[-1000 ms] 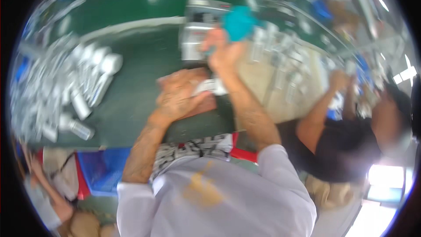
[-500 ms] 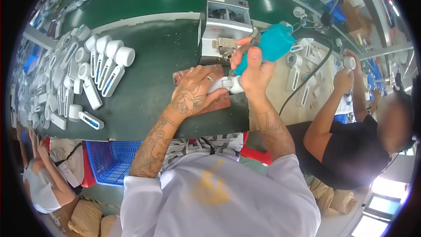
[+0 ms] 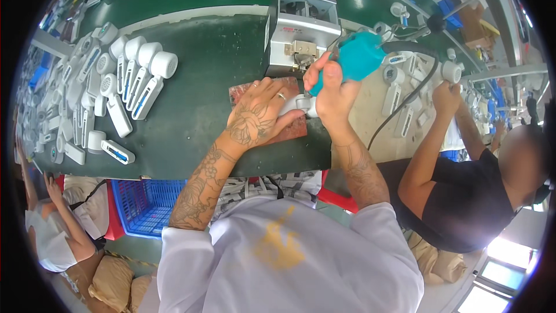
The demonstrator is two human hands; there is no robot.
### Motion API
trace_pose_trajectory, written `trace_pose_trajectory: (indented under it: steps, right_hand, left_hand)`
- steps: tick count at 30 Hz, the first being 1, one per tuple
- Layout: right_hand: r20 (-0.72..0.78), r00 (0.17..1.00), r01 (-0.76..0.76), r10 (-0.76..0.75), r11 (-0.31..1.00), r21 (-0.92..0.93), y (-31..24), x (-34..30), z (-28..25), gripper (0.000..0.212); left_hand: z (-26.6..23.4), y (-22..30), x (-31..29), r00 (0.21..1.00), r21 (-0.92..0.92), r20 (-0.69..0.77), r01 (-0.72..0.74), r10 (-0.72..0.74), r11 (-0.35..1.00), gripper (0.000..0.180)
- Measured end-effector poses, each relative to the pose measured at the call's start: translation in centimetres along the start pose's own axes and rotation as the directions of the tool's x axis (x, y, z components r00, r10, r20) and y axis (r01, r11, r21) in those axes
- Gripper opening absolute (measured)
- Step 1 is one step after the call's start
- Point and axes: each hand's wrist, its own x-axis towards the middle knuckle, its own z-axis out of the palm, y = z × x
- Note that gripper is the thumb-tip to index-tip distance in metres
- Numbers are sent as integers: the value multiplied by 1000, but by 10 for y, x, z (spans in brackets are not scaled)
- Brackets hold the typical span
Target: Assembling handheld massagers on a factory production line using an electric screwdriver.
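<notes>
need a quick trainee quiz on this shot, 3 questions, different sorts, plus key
1. Which grip holds the teal tool?
2. True or false: the left grip is over the red mat.
3. What colour is the basket below the near edge of the table? A red, B blue, C white.

Key: 1. The right grip. 2. True. 3. B.
</notes>
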Motion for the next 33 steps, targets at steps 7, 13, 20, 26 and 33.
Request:
trace_pose_trajectory:
  steps: [7, 13, 20, 26, 33]
  right_hand:
    - [-44, 999, 0, 0, 1000, -18, -1, 0, 4, 42]
    - [-21, 1000, 10, -14, 989, -149, -19, 23, 9, 45]
    - [-43, 977, 206, -210, 976, -72, 4, 55, 20, 41]
    - [-34, 996, 81, -84, 994, -72, -4, 49, 20, 37]
    - [-73, 996, -41, 44, 998, 40, -40, -5, 6, 34]
  left_hand:
    - [-2, 1, -2, 993, 111, 100, 44, -55, 993, 45]
    - [-1, -2, -5, 983, 76, 157, 89, -100, 993, 45]
    - [-1, -3, -6, 992, -8, 82, 92, -91, 996, 37]
    - [0, 0, -8, 994, 28, 68, 87, -89, 996, 38]
    - [-2, -2, -7, 993, -3, 81, 89, -88, 996, 38]
